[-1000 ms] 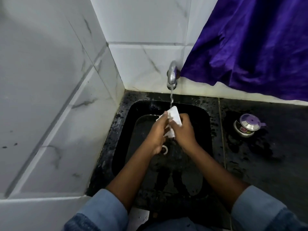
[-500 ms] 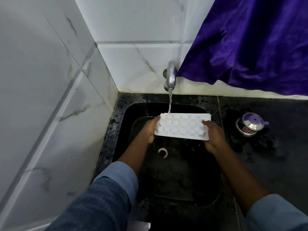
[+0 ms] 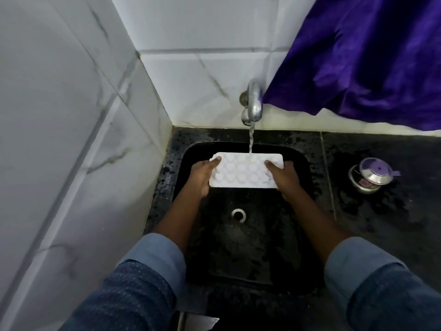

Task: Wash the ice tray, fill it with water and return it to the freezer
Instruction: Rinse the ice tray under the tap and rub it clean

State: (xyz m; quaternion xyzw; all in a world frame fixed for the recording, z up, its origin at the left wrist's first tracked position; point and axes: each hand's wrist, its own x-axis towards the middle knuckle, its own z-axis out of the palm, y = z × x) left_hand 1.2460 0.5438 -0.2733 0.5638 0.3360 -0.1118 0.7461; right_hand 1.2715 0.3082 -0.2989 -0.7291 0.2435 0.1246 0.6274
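Note:
A white ice tray (image 3: 243,172) with heart-shaped cells is held flat, cells up, over the black sink (image 3: 303,163). My left hand (image 3: 202,177) grips its left end, thumb on top. My right hand (image 3: 284,176) grips its right end the same way. A metal tap (image 3: 254,101) on the tiled back wall runs a thin stream of water (image 3: 251,139) onto the tray's far edge, right of its middle.
The sink drain (image 3: 238,215) lies below the tray. A small steel pot with a purple-knobbed lid (image 3: 371,174) stands on the wet black counter (image 3: 381,223) at right. A purple cloth (image 3: 370,51) hangs above it. White marble tiles (image 3: 59,139) close the left side.
The tray went from bunched upright between both hands to held flat by its two ends. It now sits level, cells up, with the stream landing further right on it.

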